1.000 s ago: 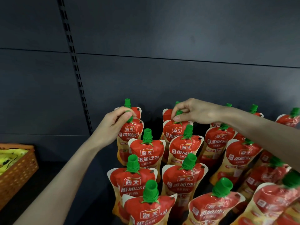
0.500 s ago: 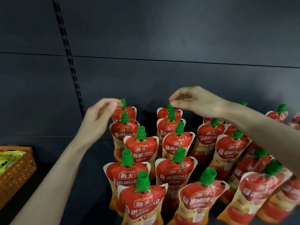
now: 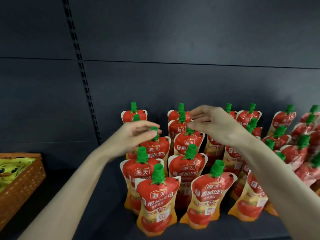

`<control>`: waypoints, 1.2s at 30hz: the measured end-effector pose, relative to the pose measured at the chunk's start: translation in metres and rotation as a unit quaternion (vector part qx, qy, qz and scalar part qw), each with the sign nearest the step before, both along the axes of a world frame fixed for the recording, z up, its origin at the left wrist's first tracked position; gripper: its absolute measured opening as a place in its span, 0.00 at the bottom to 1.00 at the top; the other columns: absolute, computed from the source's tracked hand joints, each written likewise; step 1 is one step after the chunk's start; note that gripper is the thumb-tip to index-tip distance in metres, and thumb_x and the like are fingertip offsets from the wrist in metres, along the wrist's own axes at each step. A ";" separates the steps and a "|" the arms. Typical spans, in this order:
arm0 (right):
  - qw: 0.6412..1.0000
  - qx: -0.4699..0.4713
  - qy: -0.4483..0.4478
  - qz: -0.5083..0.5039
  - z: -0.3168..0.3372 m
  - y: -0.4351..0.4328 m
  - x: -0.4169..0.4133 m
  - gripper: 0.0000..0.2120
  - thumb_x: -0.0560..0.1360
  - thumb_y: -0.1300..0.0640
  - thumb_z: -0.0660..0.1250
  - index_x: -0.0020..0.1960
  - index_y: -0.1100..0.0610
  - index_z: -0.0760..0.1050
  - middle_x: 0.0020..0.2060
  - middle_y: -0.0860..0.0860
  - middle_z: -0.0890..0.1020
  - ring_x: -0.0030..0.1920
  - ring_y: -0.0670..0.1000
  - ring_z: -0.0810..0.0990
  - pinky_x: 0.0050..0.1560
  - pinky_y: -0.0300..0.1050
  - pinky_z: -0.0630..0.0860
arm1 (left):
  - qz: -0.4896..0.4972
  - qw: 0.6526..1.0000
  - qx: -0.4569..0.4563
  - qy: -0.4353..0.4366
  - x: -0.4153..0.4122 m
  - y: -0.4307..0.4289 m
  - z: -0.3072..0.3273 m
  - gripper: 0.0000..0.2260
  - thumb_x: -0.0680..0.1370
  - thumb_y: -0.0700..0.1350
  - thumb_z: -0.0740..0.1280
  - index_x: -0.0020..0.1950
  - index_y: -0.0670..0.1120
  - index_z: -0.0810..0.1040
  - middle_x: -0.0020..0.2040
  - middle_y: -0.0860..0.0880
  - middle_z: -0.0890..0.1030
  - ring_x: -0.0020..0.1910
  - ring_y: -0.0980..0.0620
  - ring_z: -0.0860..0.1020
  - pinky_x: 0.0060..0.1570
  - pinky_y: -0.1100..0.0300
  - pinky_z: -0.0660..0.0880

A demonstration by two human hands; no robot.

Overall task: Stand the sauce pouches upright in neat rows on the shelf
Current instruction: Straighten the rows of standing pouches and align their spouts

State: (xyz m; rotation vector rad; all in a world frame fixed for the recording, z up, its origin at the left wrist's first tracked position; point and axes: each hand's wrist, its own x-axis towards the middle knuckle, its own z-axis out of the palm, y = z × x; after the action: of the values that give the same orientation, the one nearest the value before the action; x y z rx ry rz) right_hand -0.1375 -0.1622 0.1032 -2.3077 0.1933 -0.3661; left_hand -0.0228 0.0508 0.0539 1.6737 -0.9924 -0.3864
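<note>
Several red sauce pouches with green caps stand in rows on the dark shelf point(image 3: 107, 196); the nearest one point(image 3: 156, 201) is at the front of the left row. Pouches at the far right point(image 3: 301, 153) lean and crowd together. My left hand point(image 3: 135, 135) hovers with fingers spread just left of a green cap point(image 3: 154, 133) in the left row, holding nothing. My right hand point(image 3: 213, 123) hangs above the middle rows, fingers apart and blurred, with nothing in it. It hides parts of the pouches behind it.
An orange perforated basket point(image 3: 22, 181) with yellow duck-printed packets stands at the left edge of the shelf. A slotted upright point(image 3: 81, 73) runs down the dark back panel. Bare shelf lies between the basket and the left row.
Both hands have let go of the back pouches' caps and drawn back toward me, opening. The view has shifted, so the rows sit further right and lower.
</note>
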 end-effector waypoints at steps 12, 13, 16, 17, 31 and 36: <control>0.994 0.102 0.021 0.015 -0.024 0.014 0.009 0.05 0.73 0.59 0.70 0.49 0.55 0.80 0.46 0.52 0.85 0.45 0.43 0.83 0.45 0.27 0.76 | 0.044 0.999 -0.031 -0.010 0.010 0.024 -0.011 0.13 0.74 0.50 0.62 0.55 0.49 0.79 0.51 0.48 0.83 0.51 0.54 0.81 0.51 0.60 0.78; 0.994 0.108 0.017 0.014 -0.025 0.013 0.010 0.05 0.73 0.59 0.69 0.49 0.54 0.80 0.45 0.51 0.85 0.45 0.42 0.83 0.44 0.27 0.76 | 0.039 0.999 -0.034 -0.003 0.010 0.025 -0.011 0.13 0.74 0.50 0.62 0.55 0.49 0.79 0.51 0.49 0.83 0.51 0.54 0.81 0.51 0.61 0.78; 0.992 0.123 0.029 0.015 -0.027 0.013 0.011 0.08 0.74 0.58 0.68 0.53 0.53 0.79 0.47 0.50 0.84 0.47 0.44 0.83 0.49 0.34 0.79 | 0.039 0.998 -0.054 0.019 0.006 0.026 -0.014 0.13 0.74 0.50 0.63 0.56 0.49 0.79 0.53 0.52 0.83 0.53 0.56 0.81 0.48 0.64 0.77; 0.990 0.134 0.038 0.022 -0.029 0.013 0.012 0.09 0.75 0.58 0.68 0.54 0.52 0.79 0.49 0.51 0.84 0.49 0.45 0.83 0.51 0.36 0.79 | 0.042 0.997 -0.062 0.023 0.005 0.025 -0.017 0.13 0.74 0.50 0.63 0.56 0.50 0.79 0.53 0.52 0.83 0.53 0.56 0.80 0.48 0.64 0.77; 0.986 0.154 0.051 0.048 -0.039 -0.002 0.011 0.09 0.77 0.58 0.64 0.57 0.55 0.77 0.50 0.53 0.84 0.51 0.49 0.83 0.57 0.47 0.77 | 0.077 0.993 -0.088 0.013 -0.003 0.023 -0.016 0.09 0.77 0.45 0.61 0.54 0.52 0.78 0.49 0.61 0.83 0.51 0.60 0.80 0.45 0.68 0.76; 0.986 0.155 0.034 0.053 -0.040 -0.003 0.011 0.10 0.77 0.58 0.64 0.57 0.56 0.77 0.50 0.52 0.84 0.50 0.47 0.83 0.51 0.36 0.79 | 0.082 0.992 -0.095 0.011 -0.008 0.020 -0.016 0.10 0.79 0.41 0.60 0.53 0.52 0.77 0.47 0.62 0.83 0.50 0.61 0.81 0.43 0.70 0.76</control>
State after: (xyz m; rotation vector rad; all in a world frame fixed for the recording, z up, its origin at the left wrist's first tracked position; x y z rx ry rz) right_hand -0.1270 -0.1647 0.0634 -2.0139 0.1500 -0.1883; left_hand -0.0307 0.0713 0.0374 1.5622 -0.8401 -0.1949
